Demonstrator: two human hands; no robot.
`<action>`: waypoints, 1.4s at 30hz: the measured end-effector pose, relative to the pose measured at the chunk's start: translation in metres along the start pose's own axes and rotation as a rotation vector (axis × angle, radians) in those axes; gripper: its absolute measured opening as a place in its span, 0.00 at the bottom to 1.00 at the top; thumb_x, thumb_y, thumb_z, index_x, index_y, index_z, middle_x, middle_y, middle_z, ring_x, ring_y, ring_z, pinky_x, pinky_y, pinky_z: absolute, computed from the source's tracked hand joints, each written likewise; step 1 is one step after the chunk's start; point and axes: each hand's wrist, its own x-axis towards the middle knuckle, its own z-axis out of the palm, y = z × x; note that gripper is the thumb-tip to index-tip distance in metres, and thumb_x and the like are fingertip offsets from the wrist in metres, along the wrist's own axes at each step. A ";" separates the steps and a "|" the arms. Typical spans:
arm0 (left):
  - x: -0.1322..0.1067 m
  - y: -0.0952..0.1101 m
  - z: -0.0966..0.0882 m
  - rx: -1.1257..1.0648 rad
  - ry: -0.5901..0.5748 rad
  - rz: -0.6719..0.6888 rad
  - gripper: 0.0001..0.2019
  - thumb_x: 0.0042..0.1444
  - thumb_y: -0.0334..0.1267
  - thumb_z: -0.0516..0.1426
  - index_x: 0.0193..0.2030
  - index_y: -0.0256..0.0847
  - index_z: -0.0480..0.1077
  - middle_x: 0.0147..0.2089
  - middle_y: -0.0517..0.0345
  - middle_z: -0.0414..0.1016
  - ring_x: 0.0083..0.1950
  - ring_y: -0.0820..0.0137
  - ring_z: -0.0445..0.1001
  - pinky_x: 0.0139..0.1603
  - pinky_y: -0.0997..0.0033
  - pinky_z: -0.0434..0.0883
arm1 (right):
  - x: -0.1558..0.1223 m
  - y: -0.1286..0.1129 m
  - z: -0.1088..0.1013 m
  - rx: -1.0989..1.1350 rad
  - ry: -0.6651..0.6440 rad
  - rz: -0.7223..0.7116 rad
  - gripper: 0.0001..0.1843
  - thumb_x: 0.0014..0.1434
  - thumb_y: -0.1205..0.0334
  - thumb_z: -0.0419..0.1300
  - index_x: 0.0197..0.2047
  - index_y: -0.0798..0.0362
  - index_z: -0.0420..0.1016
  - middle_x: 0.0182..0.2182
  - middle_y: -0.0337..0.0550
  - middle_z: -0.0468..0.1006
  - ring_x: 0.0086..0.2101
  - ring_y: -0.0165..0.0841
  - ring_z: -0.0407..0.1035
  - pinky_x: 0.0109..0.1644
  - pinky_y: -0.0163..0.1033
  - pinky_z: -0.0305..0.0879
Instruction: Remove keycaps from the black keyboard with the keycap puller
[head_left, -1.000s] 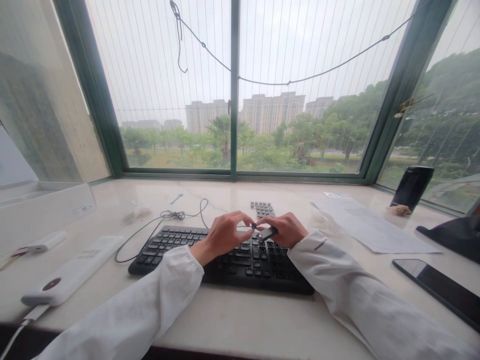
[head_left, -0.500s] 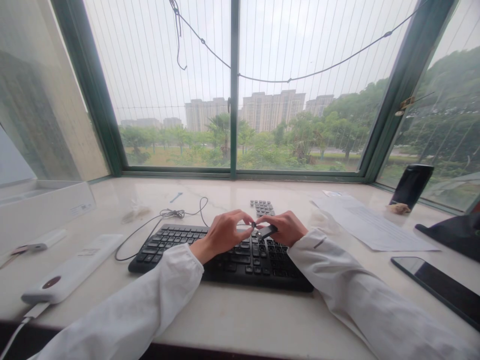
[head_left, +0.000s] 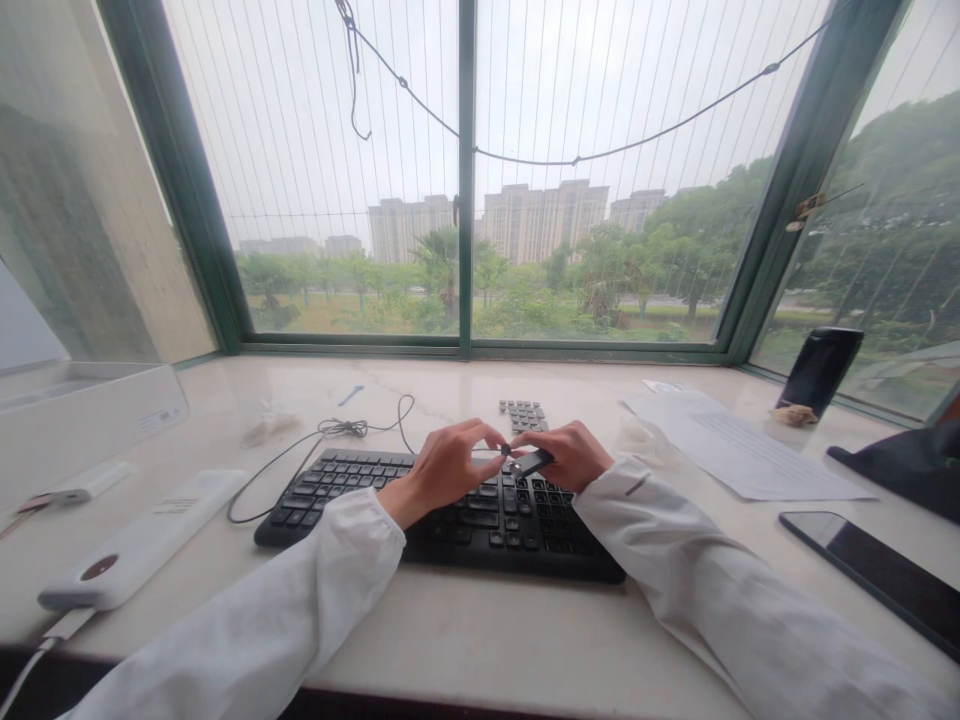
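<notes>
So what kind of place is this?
Probably a home or office desk built into a bay window: a keyboard, papers and a phone lie on the stone sill, with apartment blocks outside. The left hand and right hand pinch a black part over it.

No text can be read with certainty here. The sheet of paper (head_left: pixel 750 455) carries printed lines, but they are too small to read. The white box (head_left: pixel 90 420) has a grey label on its side, and the white power bank (head_left: pixel 142 540) has small print; both are blurred. The keyboard (head_left: pixel 337 490) legends are not legible.
</notes>
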 end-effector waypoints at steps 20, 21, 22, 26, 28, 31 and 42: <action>0.000 -0.002 0.001 -0.004 -0.028 0.003 0.09 0.57 0.44 0.59 0.41 0.43 0.74 0.41 0.59 0.77 0.32 0.73 0.74 0.36 0.74 0.68 | 0.000 0.002 0.002 -0.031 -0.022 -0.003 0.10 0.56 0.62 0.58 0.41 0.46 0.78 0.23 0.36 0.80 0.23 0.28 0.71 0.27 0.31 0.54; 0.000 -0.002 0.000 -0.002 -0.026 0.002 0.09 0.57 0.44 0.59 0.41 0.43 0.74 0.41 0.59 0.77 0.32 0.73 0.74 0.36 0.74 0.68 | 0.000 0.002 0.002 -0.026 -0.027 -0.002 0.11 0.56 0.63 0.58 0.41 0.46 0.78 0.24 0.36 0.80 0.23 0.28 0.71 0.27 0.31 0.54; 0.000 -0.002 0.000 0.001 -0.026 0.002 0.09 0.57 0.44 0.59 0.41 0.43 0.74 0.41 0.59 0.77 0.32 0.74 0.73 0.36 0.74 0.68 | 0.000 0.002 0.001 -0.023 -0.032 0.000 0.11 0.56 0.63 0.58 0.42 0.46 0.78 0.24 0.37 0.80 0.23 0.28 0.71 0.27 0.31 0.54; 0.000 0.000 -0.001 0.013 -0.028 0.000 0.09 0.57 0.44 0.59 0.41 0.44 0.73 0.42 0.61 0.77 0.32 0.74 0.73 0.35 0.75 0.67 | 0.001 0.002 0.001 -0.032 -0.050 0.014 0.11 0.57 0.62 0.58 0.42 0.46 0.78 0.23 0.36 0.79 0.23 0.28 0.70 0.27 0.31 0.54; 0.000 0.000 -0.001 0.022 -0.029 -0.003 0.09 0.57 0.45 0.59 0.41 0.44 0.73 0.42 0.61 0.77 0.32 0.74 0.73 0.35 0.74 0.66 | 0.001 0.002 0.000 -0.036 -0.057 0.016 0.11 0.56 0.62 0.58 0.42 0.46 0.78 0.23 0.36 0.79 0.23 0.28 0.70 0.27 0.31 0.54; -0.001 0.000 -0.001 0.041 -0.027 -0.008 0.09 0.58 0.44 0.59 0.41 0.44 0.73 0.42 0.60 0.77 0.32 0.73 0.74 0.34 0.74 0.66 | 0.000 0.003 0.000 -0.050 -0.075 0.021 0.14 0.55 0.64 0.58 0.45 0.44 0.77 0.24 0.35 0.80 0.23 0.28 0.71 0.28 0.31 0.54; 0.002 -0.004 -0.011 0.280 -0.030 0.036 0.08 0.59 0.42 0.56 0.41 0.43 0.73 0.41 0.59 0.77 0.34 0.71 0.75 0.32 0.74 0.64 | 0.005 0.015 -0.008 -0.365 -0.165 0.412 0.12 0.60 0.55 0.54 0.37 0.47 0.79 0.27 0.45 0.80 0.27 0.36 0.73 0.29 0.36 0.54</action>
